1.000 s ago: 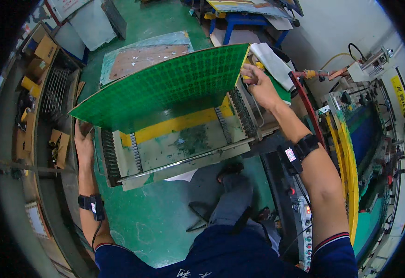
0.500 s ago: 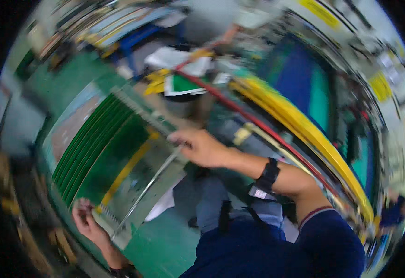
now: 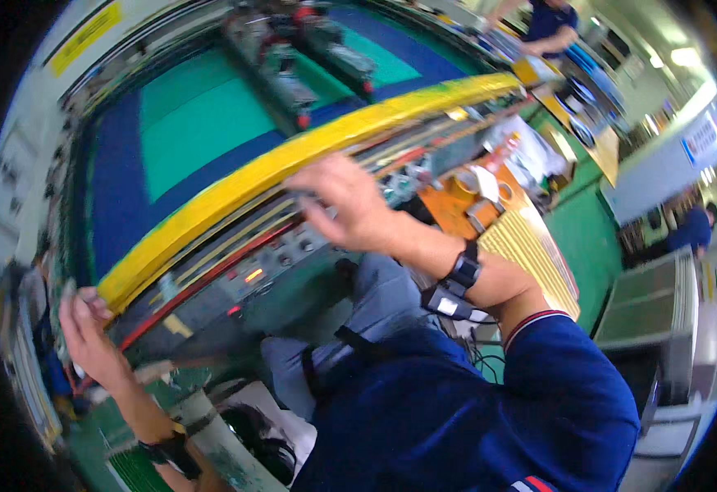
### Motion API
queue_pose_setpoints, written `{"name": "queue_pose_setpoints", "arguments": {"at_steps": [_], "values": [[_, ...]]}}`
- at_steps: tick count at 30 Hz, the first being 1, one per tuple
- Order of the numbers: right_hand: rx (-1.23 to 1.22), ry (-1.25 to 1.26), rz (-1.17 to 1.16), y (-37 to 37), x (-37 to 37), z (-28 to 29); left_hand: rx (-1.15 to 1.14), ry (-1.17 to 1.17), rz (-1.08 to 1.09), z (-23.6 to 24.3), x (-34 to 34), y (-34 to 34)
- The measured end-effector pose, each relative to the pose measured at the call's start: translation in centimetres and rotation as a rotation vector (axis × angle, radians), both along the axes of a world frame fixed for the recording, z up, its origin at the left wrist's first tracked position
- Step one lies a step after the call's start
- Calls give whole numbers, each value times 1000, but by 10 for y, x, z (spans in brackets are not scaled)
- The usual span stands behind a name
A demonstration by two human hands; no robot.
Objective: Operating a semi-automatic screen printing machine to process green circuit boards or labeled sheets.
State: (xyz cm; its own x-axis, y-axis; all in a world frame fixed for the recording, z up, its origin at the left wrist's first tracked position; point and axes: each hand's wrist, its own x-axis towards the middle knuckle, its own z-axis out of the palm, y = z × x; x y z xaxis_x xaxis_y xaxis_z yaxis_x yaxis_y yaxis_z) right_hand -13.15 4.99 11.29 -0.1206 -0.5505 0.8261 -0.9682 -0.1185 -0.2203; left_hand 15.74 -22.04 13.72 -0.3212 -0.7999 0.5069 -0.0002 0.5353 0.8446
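Note:
My left hand (image 3: pixel 92 340) is raised at the left end of a long yellow bar (image 3: pixel 244 176), its fingers half bent and apart. Whether its fingertips touch the bar cannot be told. Over the bar's front edge is my right hand (image 3: pixel 346 201), smeared by motion, thumb apart from the fingers. Nothing clearly shows in either hand. Behind the bar lies a green printing screen (image 3: pixel 198 123) with a blue border. Two dark carriage arms (image 3: pixel 272 70) with red tips stand over the screen.
A control panel (image 3: pixel 280 254) with knobs and a red strip run below the bar. To the right, tape rolls (image 3: pixel 463 187) lie on an orange board, with a ribbed yellow panel (image 3: pixel 531 254) beside it. Another person (image 3: pixel 549 29) works at the far right. A grey rack (image 3: pixel 650 299) stands right.
My view and body have turned from a rack of green boards on the floor to the machine with the yellow bar. Both hands have moved over to the bar.

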Motion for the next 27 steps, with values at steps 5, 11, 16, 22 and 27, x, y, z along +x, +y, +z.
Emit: {"name": "queue_pose_setpoints", "arguments": {"at_steps": [5,11,16,22,27], "values": [[275,-208,120,88,10,-75,76,-53,-133,4,-99,-31],[506,-503,-609,259,-33,-196,92,-171,40,-2,-90,-40],[844,-412,-990,378,-77,-233,75,-180,64,-12,-93,-48],[1016,-157,-946,397,-110,-243,-1,-243,25,-8,-86,-50],[979,-154,-929,398,-96,-239,-74,-267,19,-9,-90,-42]]}}
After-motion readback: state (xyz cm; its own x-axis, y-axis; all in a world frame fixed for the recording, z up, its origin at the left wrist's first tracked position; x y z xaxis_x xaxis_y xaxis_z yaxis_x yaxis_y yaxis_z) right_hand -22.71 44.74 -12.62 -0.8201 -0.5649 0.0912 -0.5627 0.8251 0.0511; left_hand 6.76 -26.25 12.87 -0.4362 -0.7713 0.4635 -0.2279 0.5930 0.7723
